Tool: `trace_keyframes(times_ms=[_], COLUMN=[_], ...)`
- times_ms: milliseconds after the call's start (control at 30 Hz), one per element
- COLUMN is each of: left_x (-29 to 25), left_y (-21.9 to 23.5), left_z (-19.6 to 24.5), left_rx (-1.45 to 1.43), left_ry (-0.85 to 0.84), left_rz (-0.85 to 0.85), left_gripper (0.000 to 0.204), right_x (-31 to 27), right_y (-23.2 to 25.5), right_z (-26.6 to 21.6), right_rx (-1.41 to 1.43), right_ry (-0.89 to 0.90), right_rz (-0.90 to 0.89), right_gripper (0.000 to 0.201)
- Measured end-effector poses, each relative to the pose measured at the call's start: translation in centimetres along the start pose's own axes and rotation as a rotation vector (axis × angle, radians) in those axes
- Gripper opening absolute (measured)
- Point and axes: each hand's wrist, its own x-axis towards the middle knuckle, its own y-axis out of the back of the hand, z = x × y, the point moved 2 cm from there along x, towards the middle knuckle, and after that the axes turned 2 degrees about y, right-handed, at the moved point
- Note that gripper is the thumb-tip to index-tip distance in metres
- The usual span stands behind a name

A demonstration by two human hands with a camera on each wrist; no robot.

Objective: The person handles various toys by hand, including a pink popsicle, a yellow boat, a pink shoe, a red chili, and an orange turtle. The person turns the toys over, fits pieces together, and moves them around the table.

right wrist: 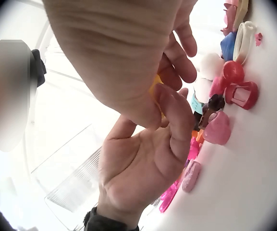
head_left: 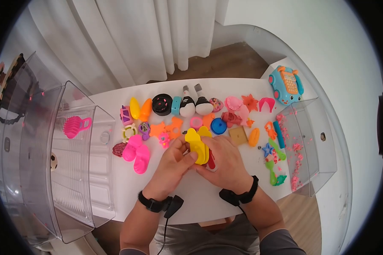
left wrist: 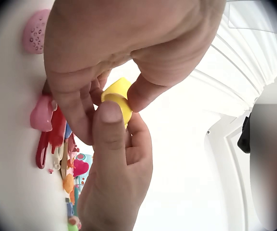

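Over the middle of the white table (head_left: 191,208), both hands hold a yellow plastic toy (head_left: 197,146) made of two long, round-ended pieces lying side by side, like a pair of small slippers. My left hand (head_left: 170,168) pinches its left side with thumb and fingers. From the right, my right hand (head_left: 227,161) grips the other side. In the left wrist view the yellow toy (left wrist: 116,96) shows between the fingertips of both hands. Fingers hide most of it in the right wrist view. A red toy (head_left: 211,161) peeks out beneath the right hand.
Pink toy shoes (head_left: 136,154), orange pieces (head_left: 173,127), a blue round lid (head_left: 218,126) and several other toys spread beyond the hands. Clear plastic bins stand left (head_left: 91,170) and right (head_left: 304,144). A blue toy telephone (head_left: 286,85) is at the far right corner.
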Motion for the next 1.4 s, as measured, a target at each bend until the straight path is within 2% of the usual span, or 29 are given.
trace_keyframes(times_ms=[67, 300, 500, 600, 667, 700, 767, 800, 867, 900, 967, 1000, 1067, 1167, 1400], left_x=[-0.2, -0.3, -0.3, -0.5, -0.5, -0.5, -0.5, -0.5, -0.5, -0.5, -0.5, -0.7, -1.1, -1.0, -1.1], left_y=[-0.1, -0.3, 0.4, -0.1, 0.0, 0.0, -0.2, -0.3, -0.6, -0.5, -0.7, -0.8, -1.4, 0.0, 0.3], left_z=[0.4, 0.7, 0.6, 0.9, 0.9, 1.0, 0.9, 0.9, 0.7, 0.6, 0.3, 0.5, 1.4, 0.8, 0.9], left_rx=[0.057, 0.078, 0.086, 0.067, 0.099, 0.098, 0.133, 0.132, 0.148, 0.148, 0.137, 0.136, 0.018, 0.044, 0.138], left_ry=[-0.051, -0.095, -0.019, -0.005, -0.054, -0.057, -0.048, -0.049, -0.008, -0.008, 0.068, 0.067, 0.068, 0.020, -0.045], left_rz=[0.070, 0.068, 0.058, 0.047, 0.036, 0.036, 0.034, 0.035, -0.029, -0.029, -0.092, -0.093, -0.135, -0.153, -0.132], left_gripper=[0.057, 0.060, 0.051, 0.049, 0.049, 0.049, 0.051, 0.051, 0.051, 0.051, 0.066, 0.066, 0.040, 0.029, 0.025], right_x=[-0.1, -0.6, -0.6, -1.0, -0.7, -0.7, -0.7, -0.8, -1.3, -1.4, -1.7, -1.7, -1.8, -1.9, -1.6], right_y=[-0.2, -0.7, -0.5, -0.6, -0.3, -0.2, -0.1, -0.2, -0.6, -0.5, -0.5, -0.4, -0.4, -0.3, -0.6], right_z=[0.0, 0.3, 0.2, 0.8, 0.9, 0.8, 0.9, 1.0, 1.4, 1.4, 1.6, 1.5, 1.6, 2.2, 2.1], right_rx=[0.061, 0.076, 0.121, 0.281, 0.472, 0.471, 0.555, 0.555, 0.753, 0.752, 0.980, 0.979, 1.133, 1.082, 1.010], right_ry=[-0.003, -0.001, 0.020, -0.019, -0.085, -0.082, -0.179, -0.179, -0.330, -0.330, -0.497, -0.497, -0.560, -0.563, -0.416], right_rz=[0.032, -0.011, -0.007, 0.024, 0.021, 0.020, 0.001, -0.001, -0.007, -0.007, -0.038, -0.039, 0.009, -0.009, 0.054], right_gripper=[0.072, 0.079, 0.079, 0.070, 0.050, 0.050, 0.033, 0.033, 0.022, 0.022, 0.023, 0.023, 0.027, 0.031, 0.033])
